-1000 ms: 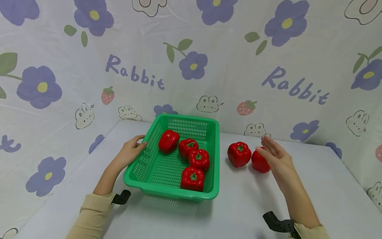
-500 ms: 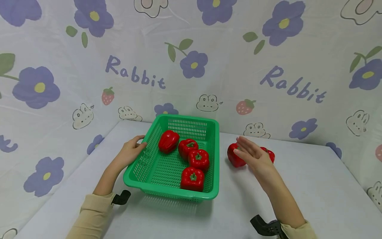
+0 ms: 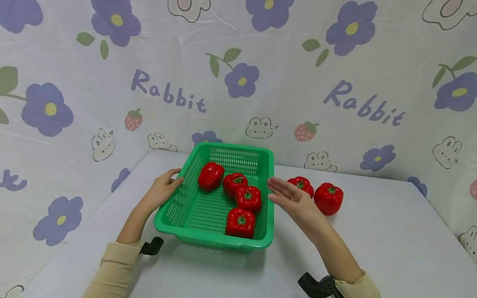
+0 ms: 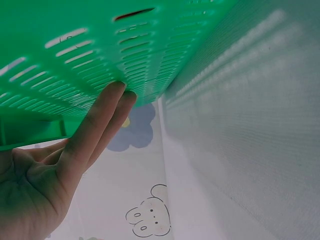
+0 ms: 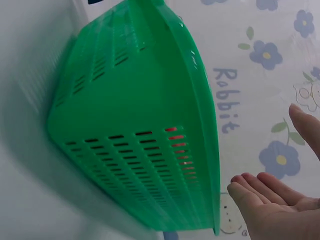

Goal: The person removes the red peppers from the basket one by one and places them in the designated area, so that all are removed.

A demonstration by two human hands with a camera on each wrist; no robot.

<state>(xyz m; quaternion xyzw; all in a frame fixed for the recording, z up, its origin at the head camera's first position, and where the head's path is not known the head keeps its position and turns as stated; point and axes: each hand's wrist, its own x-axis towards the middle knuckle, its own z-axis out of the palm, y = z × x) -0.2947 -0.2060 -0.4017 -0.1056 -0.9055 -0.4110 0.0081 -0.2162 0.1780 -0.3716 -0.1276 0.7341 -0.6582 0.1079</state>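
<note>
A green plastic basket (image 3: 214,241) stands on the white table, holding several red bell peppers (image 3: 240,223). At its left side, my left hand (image 3: 162,191) grips the edge, thumb over the rim. In the left wrist view, two long fingers of this left hand (image 4: 60,175) lie against the slotted outer wall. My right hand (image 3: 298,203) is beside the right rim with fingers extended and nothing held. The right wrist view shows this right hand (image 5: 280,207) with its thumb spread from the fingers, near the basket wall (image 5: 145,150).
Right of the basket, two more red bell peppers stand on the table: one (image 3: 301,185) partly behind my right hand, the other (image 3: 328,199) farther right. A patterned cloth (image 3: 290,82) with flowers and rabbits hangs behind the table.
My right hand has moved left, from in front of the far right bell pepper, past the other one, to the basket's right rim. The left hand, basket and bell peppers have stayed put.
</note>
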